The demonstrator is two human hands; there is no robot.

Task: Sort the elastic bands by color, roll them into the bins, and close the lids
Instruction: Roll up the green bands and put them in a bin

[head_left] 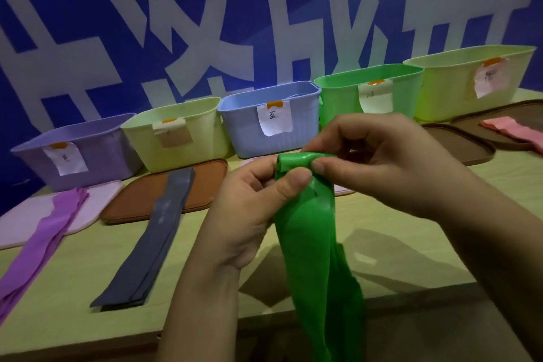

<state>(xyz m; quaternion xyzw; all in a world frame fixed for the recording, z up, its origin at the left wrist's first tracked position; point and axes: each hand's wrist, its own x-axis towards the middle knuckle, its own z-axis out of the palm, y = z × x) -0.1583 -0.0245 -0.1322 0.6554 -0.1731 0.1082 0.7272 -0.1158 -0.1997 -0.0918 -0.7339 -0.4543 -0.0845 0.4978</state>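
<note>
A green elastic band [311, 244] hangs in front of me, its top end curled into a small roll. My left hand [249, 200] pinches that roll from the left with thumb and fingers. My right hand [376, 161] pinches it from the right. The band's long tail drops past the table's front edge. Behind the hands stands the open green bin [346, 97]. A purple band [44, 241] lies at the left, a grey band [158, 238] beside it, and a pink band [511, 131] at the far right.
Along the blue wall stand a purple bin [97, 153], a pale yellow-green bin [205, 132], a blue bin [302, 126] and a large yellow-green bin [440, 91]. Lids lie flat before them: pink [26, 217], brown [132, 203], dark brown [458, 144].
</note>
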